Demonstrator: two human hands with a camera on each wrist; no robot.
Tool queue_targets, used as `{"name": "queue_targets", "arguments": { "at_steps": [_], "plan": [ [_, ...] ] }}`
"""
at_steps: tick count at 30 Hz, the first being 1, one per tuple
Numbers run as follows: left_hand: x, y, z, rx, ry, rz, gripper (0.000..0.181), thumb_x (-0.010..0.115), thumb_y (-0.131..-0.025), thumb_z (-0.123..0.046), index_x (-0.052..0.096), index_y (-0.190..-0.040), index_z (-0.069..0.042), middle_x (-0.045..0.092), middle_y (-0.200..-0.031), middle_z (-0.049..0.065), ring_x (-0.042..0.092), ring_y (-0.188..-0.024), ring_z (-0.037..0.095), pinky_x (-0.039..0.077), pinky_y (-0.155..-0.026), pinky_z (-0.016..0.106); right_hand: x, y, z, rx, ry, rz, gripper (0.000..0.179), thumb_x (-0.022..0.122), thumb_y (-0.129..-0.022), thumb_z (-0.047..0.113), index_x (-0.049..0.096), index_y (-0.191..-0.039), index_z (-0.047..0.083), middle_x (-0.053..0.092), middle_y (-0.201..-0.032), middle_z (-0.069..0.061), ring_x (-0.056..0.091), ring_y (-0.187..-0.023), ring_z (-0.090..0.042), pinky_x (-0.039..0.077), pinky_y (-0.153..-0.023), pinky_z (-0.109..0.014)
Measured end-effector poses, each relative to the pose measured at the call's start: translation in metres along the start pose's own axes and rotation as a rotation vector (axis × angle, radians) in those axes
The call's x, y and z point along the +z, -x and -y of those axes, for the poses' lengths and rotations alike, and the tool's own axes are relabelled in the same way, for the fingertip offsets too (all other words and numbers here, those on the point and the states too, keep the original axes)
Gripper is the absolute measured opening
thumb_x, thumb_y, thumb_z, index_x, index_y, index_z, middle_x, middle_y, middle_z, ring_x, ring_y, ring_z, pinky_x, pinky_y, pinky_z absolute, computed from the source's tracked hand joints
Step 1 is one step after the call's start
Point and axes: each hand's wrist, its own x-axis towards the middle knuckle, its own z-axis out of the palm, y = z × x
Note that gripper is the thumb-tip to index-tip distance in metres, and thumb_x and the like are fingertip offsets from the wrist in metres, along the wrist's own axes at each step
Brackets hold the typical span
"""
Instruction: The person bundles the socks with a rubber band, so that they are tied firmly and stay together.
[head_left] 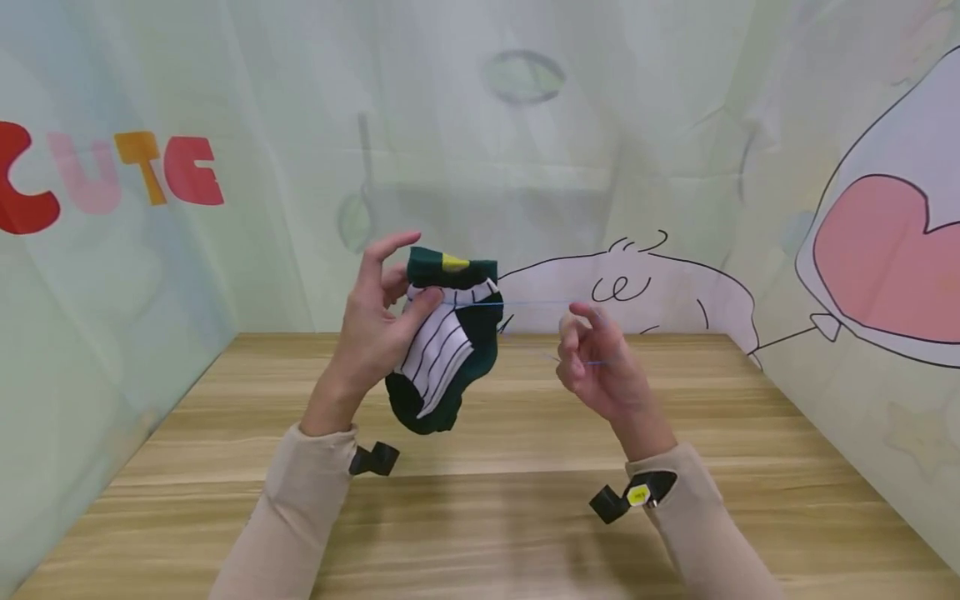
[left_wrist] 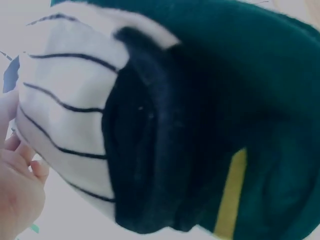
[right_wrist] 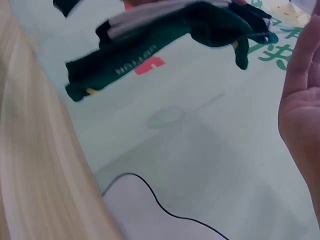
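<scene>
My left hand (head_left: 375, 325) grips a bundle of socks (head_left: 442, 358), its thumb pressed on the front near the top. The socks are dark green and white with thin black stripes, dark patches and a yellow mark; they hang above the table. A thin light-blue thread (head_left: 525, 303) runs taut from the bundle across to my right hand (head_left: 603, 367), whose curled fingers hold it. A short stretch of thread also crosses the right palm. Close up in the left wrist view, the socks (left_wrist: 65, 100) fill most of the picture. The right wrist view shows the socks' green side (right_wrist: 135, 57).
A wood-grain table (head_left: 495, 517) lies beneath both hands. Printed cloth walls (head_left: 300, 167) with cartoon drawings and letters stand at the back and both sides. Each wrist carries a small black camera, as on the right (head_left: 609, 504).
</scene>
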Motion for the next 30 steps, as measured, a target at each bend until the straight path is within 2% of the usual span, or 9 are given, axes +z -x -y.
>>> {"name": "queue_targets", "arguments": {
  "at_steps": [4, 8, 11, 16, 19, 21, 23, 25, 30],
  "plan": [
    [0.004, 0.0, 0.002, 0.061, -0.012, -0.049, 0.062, 0.067, -0.093, 0.003, 0.037, -0.145, -0.01, 0.07, -0.109, 0.018, 0.068, -0.095, 0.024, 0.055, -0.081, 0.025, 0.004, -0.003, -0.006, -0.05, -0.093, -0.054, 0.042, 0.057, -0.1, 0.032, 0.062, -0.134, 0.008, 0.067, -0.124, -0.009, 0.069, -0.093, -0.013, 0.052, -0.075, -0.02],
    [0.008, -0.001, 0.003, 0.109, -0.049, -0.133, 0.058, 0.067, -0.093, 0.003, 0.038, -0.142, -0.008, 0.07, -0.108, 0.019, 0.068, -0.097, 0.025, 0.052, -0.091, 0.029, 0.014, -0.009, -0.012, -0.109, -0.225, -0.121, 0.048, 0.063, -0.097, 0.035, 0.06, -0.138, 0.011, 0.064, -0.132, -0.012, 0.071, -0.093, -0.014, 0.053, -0.08, -0.021],
    [0.01, -0.001, 0.003, 0.135, -0.081, -0.204, 0.056, 0.067, -0.093, 0.003, 0.039, -0.14, -0.007, 0.07, -0.109, 0.019, 0.068, -0.095, 0.026, 0.052, -0.09, 0.028, 0.027, -0.014, -0.019, -0.168, -0.353, -0.251, 0.051, 0.067, -0.094, 0.036, 0.059, -0.14, 0.015, 0.059, -0.139, -0.014, 0.072, -0.091, -0.017, 0.055, -0.08, -0.024],
    [0.014, 0.0, 0.004, 0.172, -0.094, -0.258, 0.055, 0.067, -0.092, 0.006, 0.04, -0.138, -0.007, 0.07, -0.111, 0.019, 0.068, -0.09, 0.027, 0.053, -0.084, 0.025, 0.056, -0.023, -0.025, -0.269, -0.461, -0.597, 0.057, 0.067, -0.092, 0.042, 0.056, -0.142, 0.018, 0.05, -0.148, -0.016, 0.073, -0.092, -0.023, 0.057, -0.078, -0.03],
    [0.018, 0.0, 0.003, 0.217, -0.082, -0.231, 0.055, 0.067, -0.089, 0.01, 0.041, -0.135, -0.006, 0.07, -0.112, 0.02, 0.068, -0.087, 0.028, 0.053, -0.085, 0.027, 0.067, -0.029, -0.023, -0.312, -0.427, -0.766, 0.061, 0.061, -0.093, 0.05, 0.05, -0.146, 0.022, 0.047, -0.151, -0.014, 0.068, -0.111, -0.027, 0.054, -0.09, -0.033],
    [0.022, 0.0, 0.001, 0.258, -0.083, -0.192, 0.057, 0.069, -0.087, 0.012, 0.041, -0.133, -0.005, 0.069, -0.113, 0.021, 0.068, -0.087, 0.029, 0.053, -0.084, 0.026, 0.071, -0.032, -0.021, -0.316, -0.391, -0.826, 0.062, 0.056, -0.093, 0.055, 0.046, -0.148, 0.026, 0.044, -0.153, -0.012, 0.058, -0.125, -0.03, 0.047, -0.101, -0.037],
    [0.025, 0.001, -0.002, 0.293, -0.092, -0.162, 0.059, 0.07, -0.085, 0.013, 0.041, -0.133, -0.005, 0.069, -0.114, 0.023, 0.068, -0.086, 0.029, 0.052, -0.08, 0.024, 0.072, -0.033, -0.019, -0.288, -0.334, -0.839, 0.063, 0.052, -0.093, 0.058, 0.042, -0.15, 0.032, 0.041, -0.155, -0.009, 0.046, -0.137, -0.032, 0.04, -0.109, -0.04],
    [0.026, 0.002, -0.006, 0.321, -0.098, -0.141, 0.06, 0.071, -0.084, 0.014, 0.041, -0.132, -0.005, 0.069, -0.114, 0.024, 0.069, -0.088, 0.03, 0.051, -0.078, 0.024, 0.071, -0.032, -0.016, -0.245, -0.259, -0.837, 0.064, 0.05, -0.093, 0.06, 0.039, -0.151, 0.035, 0.039, -0.157, -0.005, 0.039, -0.142, -0.031, 0.038, -0.11, -0.041],
    [0.027, 0.003, -0.012, 0.343, -0.094, -0.1, 0.065, 0.073, -0.08, 0.015, 0.04, -0.132, -0.005, 0.069, -0.111, 0.024, 0.066, -0.082, 0.028, 0.043, -0.068, 0.028, 0.063, -0.029, -0.008, -0.141, 0.006, -0.818, 0.069, 0.052, -0.095, 0.06, 0.033, -0.155, 0.031, 0.035, -0.159, -0.004, 0.037, -0.138, -0.026, 0.04, -0.104, -0.038]
  ]
}}
